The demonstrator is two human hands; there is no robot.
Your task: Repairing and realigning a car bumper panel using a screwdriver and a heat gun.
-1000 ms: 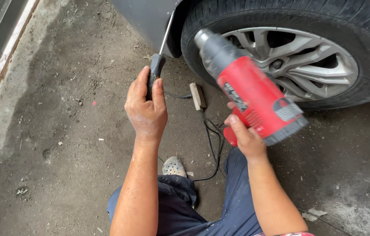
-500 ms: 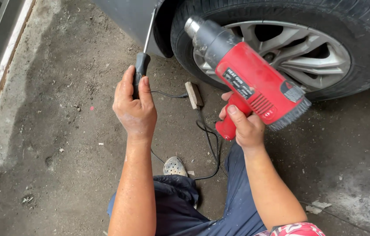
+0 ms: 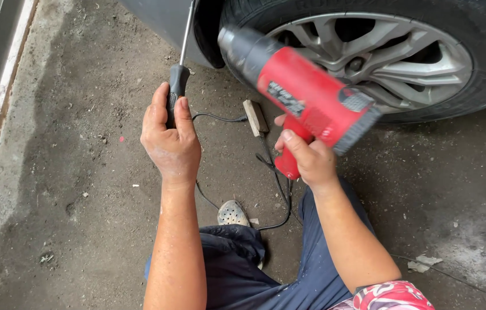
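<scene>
A car repair yard or garage: stained concrete floor (image 3: 70, 172), a car's alloy wheel (image 3: 381, 57) and grey body panel (image 3: 162, 23) close above it

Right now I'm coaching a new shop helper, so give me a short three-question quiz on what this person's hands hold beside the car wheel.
1. True or false: the left hand grips a black-handled screwdriver with a long steel shaft.
2. Which hand holds the red plastic heat gun with the dark nozzle?
3. Multiple choice: the heat gun's nozzle points toward A) the silver alloy wheel and wheel arch, B) the grey concrete floor, C) the person's dark blue trousers.

Key: 1 true; 2 the right hand; 3 A.
</scene>
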